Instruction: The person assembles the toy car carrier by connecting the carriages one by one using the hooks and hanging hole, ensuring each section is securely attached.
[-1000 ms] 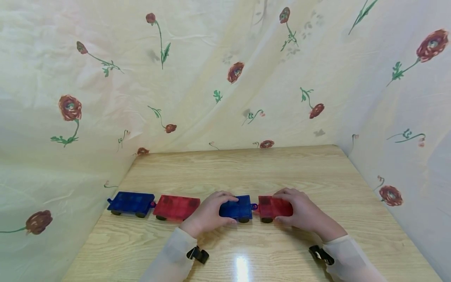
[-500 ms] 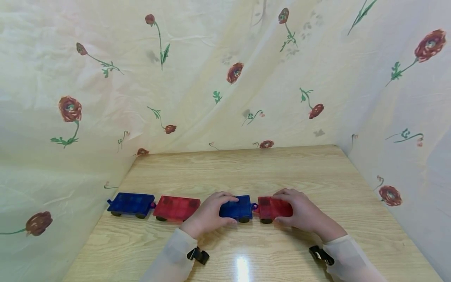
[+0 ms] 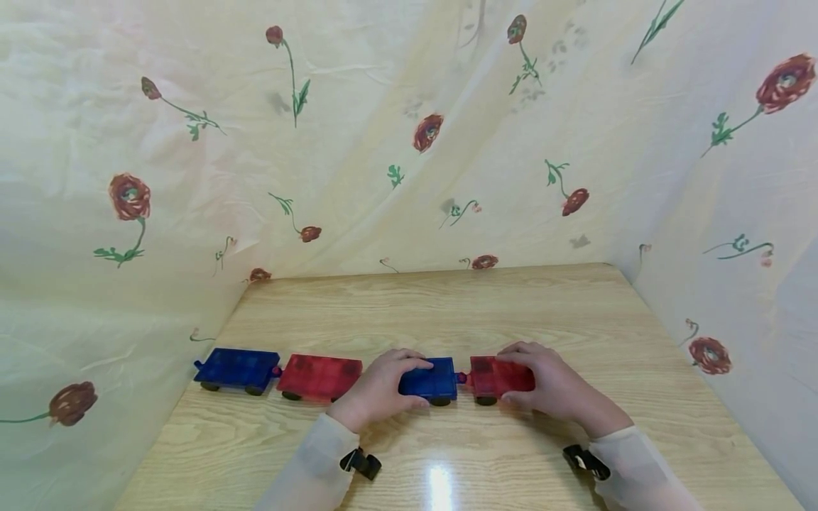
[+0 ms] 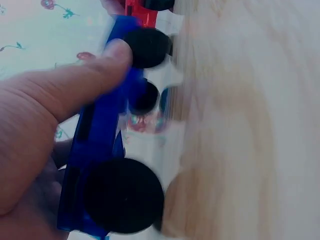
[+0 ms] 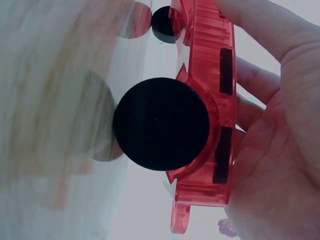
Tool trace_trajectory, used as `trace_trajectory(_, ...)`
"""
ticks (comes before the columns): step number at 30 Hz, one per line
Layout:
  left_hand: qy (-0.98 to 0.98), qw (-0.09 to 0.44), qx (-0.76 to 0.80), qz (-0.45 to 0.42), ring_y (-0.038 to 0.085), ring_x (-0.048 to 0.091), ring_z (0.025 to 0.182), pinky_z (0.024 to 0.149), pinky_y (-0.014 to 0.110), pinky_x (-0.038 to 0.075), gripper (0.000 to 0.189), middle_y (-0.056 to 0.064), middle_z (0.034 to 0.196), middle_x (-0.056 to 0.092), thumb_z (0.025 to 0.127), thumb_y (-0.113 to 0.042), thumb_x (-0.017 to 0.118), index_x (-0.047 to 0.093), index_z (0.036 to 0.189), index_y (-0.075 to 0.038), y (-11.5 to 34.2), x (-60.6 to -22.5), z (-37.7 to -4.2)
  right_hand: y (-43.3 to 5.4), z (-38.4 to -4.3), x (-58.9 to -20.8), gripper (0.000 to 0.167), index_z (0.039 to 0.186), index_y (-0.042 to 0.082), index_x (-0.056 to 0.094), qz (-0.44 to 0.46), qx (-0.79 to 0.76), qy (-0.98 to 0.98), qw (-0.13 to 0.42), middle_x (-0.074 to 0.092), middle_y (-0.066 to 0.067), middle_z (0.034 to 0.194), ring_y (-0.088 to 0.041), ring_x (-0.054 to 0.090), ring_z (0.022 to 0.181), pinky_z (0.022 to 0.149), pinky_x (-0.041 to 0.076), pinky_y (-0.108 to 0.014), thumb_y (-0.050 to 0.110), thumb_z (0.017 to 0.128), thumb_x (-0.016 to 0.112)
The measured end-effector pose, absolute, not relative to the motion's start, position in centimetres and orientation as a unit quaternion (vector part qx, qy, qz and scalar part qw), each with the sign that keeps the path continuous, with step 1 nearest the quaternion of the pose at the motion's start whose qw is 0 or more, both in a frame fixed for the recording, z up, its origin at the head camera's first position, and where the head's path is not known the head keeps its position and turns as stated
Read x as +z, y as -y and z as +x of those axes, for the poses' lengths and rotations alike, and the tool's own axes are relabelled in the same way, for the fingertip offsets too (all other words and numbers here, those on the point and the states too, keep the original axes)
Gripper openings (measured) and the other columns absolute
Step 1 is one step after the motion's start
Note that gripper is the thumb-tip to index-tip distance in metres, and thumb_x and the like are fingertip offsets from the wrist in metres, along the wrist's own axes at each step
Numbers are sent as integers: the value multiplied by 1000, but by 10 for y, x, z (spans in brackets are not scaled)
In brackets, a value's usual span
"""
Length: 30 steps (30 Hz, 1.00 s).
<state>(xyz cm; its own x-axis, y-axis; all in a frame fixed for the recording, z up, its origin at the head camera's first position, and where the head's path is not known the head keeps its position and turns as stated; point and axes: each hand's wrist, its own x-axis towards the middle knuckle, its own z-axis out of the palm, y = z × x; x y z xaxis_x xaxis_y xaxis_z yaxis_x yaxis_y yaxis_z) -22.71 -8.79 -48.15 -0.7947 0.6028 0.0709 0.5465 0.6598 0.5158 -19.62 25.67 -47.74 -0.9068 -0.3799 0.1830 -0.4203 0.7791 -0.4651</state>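
Two flat translucent toy train cars are gripped end to end, one blue and one red, with black wheels. My left hand [image 3: 382, 387] holds the blue car [image 3: 441, 380] from its left end; in the left wrist view, the thumb presses the side of this blue car [image 4: 97, 135] above a wheel. Around the right end of the red car [image 3: 483, 376] curl the fingers and thumb of my right hand [image 3: 543, 380]. Its side fills the middle of the right wrist view as a ribbed red car [image 5: 207, 115]. Between the two cars, their small couplings [image 3: 461, 378] overlap.
To the left stand another red car [image 3: 322, 376] and another blue car [image 3: 236, 368], meeting at a small coupling [image 3: 277, 371]. All are in a row on the wooden table [image 3: 434, 305]. Flower-printed cloth [image 3: 358, 142] hangs behind and at both sides.
The held red car has shifted very slightly right, and the held blue car's right end slightly toward me. At their coupling, red now shows over the blue ring. Both grips look the same.
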Motion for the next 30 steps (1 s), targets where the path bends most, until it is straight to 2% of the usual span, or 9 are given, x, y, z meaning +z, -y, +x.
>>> trace_trajectory(15, -912, 46, 251, 321, 20, 48, 140, 113, 45, 45, 64, -10, 150, 52, 87, -45, 85, 61, 146, -35, 89, -483, -228, -257, -195, -478, 60, 135, 16, 71, 202, 258, 944, 34, 62, 0, 135, -31, 57, 121, 93, 54, -53, 30, 81, 94)
trace_trajectory(25, -915, 48, 245, 317, 23, 46, 143, 113, 46, 45, 68, -8, 156, 47, 87, -46, 85, 59, 148, -34, 89, -481, -227, -260, -195, -474, 62, 137, 14, 69, 203, 265, 942, 17, 61, -2, 137, -33, 56, 124, 95, 54, -54, 32, 83, 92)
trace_trajectory(30, -915, 48, 247, 316, 25, 45, 144, 114, 48, 44, 71, -6, 156, 48, 87, -47, 85, 57, 151, -31, 99, -480, -229, -264, -197, -472, 61, 137, 15, 70, 196, 270, 943, 4, 62, -1, 135, -30, 57, 119, 90, 57, -48, 32, 83, 92)
